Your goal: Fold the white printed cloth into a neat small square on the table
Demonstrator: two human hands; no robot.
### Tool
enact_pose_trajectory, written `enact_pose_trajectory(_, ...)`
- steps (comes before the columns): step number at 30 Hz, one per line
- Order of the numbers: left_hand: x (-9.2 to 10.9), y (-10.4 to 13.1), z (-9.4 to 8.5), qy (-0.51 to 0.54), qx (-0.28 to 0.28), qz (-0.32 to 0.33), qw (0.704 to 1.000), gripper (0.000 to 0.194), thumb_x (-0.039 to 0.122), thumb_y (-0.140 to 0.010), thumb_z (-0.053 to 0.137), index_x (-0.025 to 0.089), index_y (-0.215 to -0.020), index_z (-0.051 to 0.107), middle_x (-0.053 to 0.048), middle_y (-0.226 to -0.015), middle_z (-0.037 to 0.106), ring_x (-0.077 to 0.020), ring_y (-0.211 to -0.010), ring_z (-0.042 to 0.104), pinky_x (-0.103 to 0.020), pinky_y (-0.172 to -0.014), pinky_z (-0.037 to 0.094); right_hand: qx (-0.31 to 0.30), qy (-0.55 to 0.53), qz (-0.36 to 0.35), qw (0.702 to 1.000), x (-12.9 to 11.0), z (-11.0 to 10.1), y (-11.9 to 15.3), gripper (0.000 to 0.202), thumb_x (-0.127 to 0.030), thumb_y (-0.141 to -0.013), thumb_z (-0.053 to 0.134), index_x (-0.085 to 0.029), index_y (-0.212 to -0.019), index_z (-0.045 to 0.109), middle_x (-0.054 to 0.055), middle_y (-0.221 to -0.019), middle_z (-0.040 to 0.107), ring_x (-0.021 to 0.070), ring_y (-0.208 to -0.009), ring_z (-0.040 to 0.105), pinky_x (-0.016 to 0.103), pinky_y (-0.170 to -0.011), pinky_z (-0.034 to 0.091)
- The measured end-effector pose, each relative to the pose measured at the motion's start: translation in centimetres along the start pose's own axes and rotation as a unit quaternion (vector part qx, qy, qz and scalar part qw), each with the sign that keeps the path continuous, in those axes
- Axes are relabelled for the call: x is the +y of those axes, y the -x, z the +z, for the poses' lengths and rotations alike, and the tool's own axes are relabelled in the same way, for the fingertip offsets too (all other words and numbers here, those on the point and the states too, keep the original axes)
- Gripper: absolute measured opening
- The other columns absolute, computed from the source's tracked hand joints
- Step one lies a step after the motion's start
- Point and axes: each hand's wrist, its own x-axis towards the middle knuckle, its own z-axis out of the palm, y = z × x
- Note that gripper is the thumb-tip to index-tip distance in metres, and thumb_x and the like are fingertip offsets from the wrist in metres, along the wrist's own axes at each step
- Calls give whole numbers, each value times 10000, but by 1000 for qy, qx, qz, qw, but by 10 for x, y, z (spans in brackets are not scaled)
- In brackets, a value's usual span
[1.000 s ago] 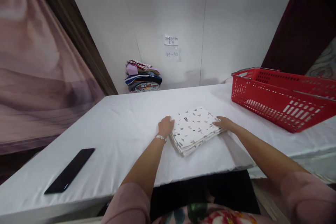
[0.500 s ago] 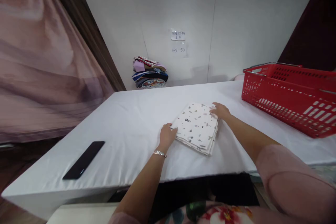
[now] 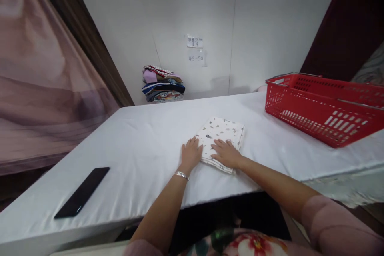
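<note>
A folded white cloth with small printed figures (image 3: 221, 131) lies flat on the white table (image 3: 144, 148), near its middle. My left hand (image 3: 191, 154) rests palm down at the cloth's near left corner, fingers spread, a silver bracelet on the wrist. My right hand (image 3: 225, 153) lies flat on the cloth's near edge, fingers apart, right beside the left hand. Neither hand grips anything.
A red plastic basket (image 3: 322, 108) stands at the table's right side. A black phone (image 3: 81, 192) lies near the front left edge. A stack of folded clothes (image 3: 162, 85) sits against the white wall at the back. A pink curtain (image 3: 39, 72) hangs at left.
The cloth was turned and now lies squarer to me. My right hand came from the cloth's far right corner to its near edge, beside the left hand.
</note>
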Motion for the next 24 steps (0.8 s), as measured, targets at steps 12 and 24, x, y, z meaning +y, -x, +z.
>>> enact_pose_trajectory(12, 1, -1, -5, -23, -8, 6, 1000, 421, 385, -925, 305, 233, -1287, 457, -71, -1443, 378, -248, -1308, 336, -505, -1069, 256, 32, -66, -31, 997, -30, -2, 35, 453, -451, -888, 440, -252, -1290, 503, 107, -1426, 406, 285, -1338, 297, 527, -1076, 160)
enact_pose_trajectory(24, 69, 37, -12, 87, 38, 161, 982, 305, 397, -912, 420, 234, -1097, 600, -48, -1153, 605, -197, -1106, 487, -351, -987, 332, 301, -374, 246, 842, 51, -6, 60, 198, -215, -767, 529, -194, -915, 659, 48, -1012, 691, 192, -986, 617, 347, -886, 487)
